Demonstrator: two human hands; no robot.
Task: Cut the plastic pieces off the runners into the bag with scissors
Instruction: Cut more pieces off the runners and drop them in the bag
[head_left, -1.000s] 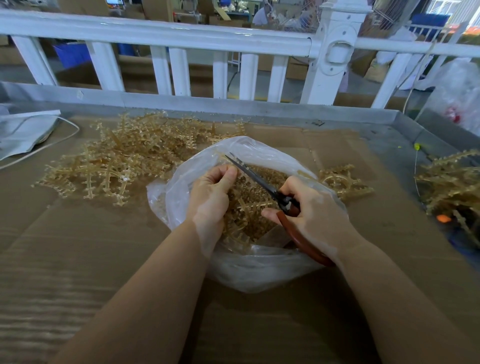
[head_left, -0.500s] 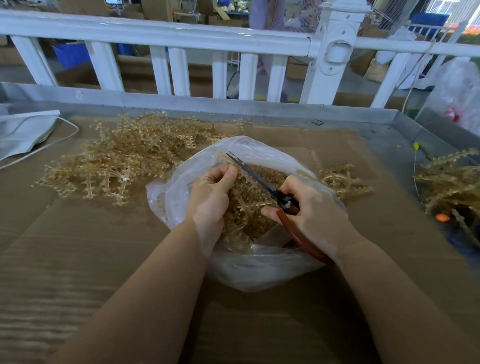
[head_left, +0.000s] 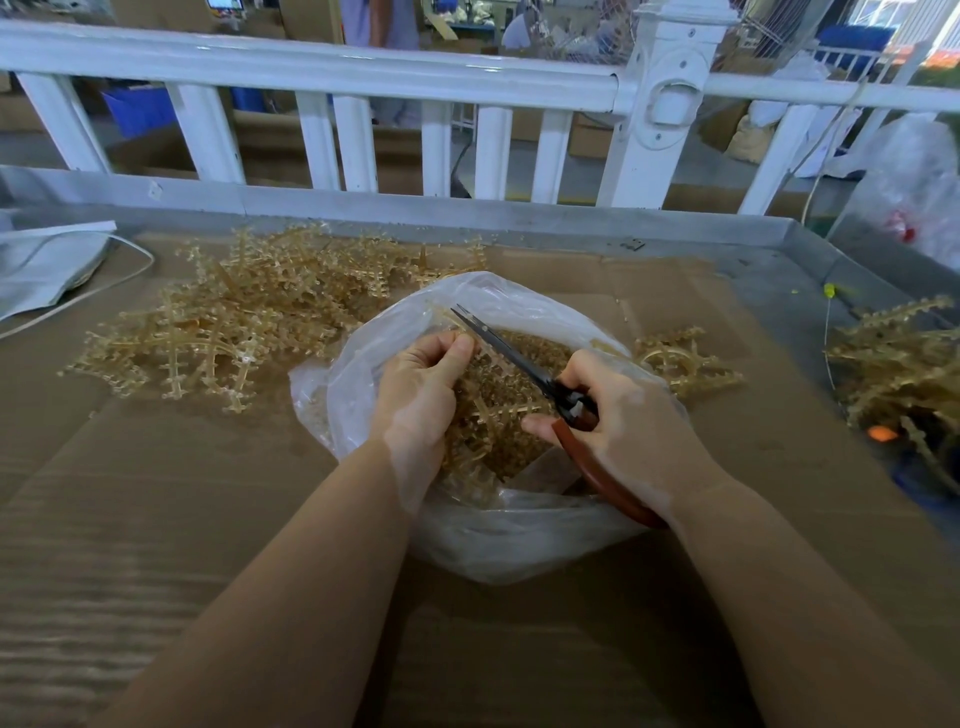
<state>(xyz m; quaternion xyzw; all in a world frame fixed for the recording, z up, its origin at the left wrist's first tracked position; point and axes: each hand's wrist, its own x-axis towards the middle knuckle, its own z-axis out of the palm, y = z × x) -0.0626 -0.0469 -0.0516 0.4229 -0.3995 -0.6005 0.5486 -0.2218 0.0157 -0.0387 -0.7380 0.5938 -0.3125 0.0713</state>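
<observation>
Over the open clear plastic bag (head_left: 498, 540), the left hand (head_left: 421, 395) pinches a tan plastic runner (head_left: 480, 415) between thumb and curled fingers. The right hand (head_left: 628, 431) grips the scissors (head_left: 524, 364) by their reddish-brown handles, blades nearly together, tips beside the left thumb. Cut pieces (head_left: 524, 447) fill the bag. A heap of uncut runners (head_left: 244, 322) lies behind-left on the cardboard (head_left: 156, 519); more runners (head_left: 685, 364) lie right. A white railing (head_left: 467, 83) borders the table.

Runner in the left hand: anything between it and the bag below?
Nothing visible. The left hand pinches the runner directly over the open mouth of the bag, with the scissors in the right hand at its far end. Cut pieces should drop straight onto those already inside.
</observation>
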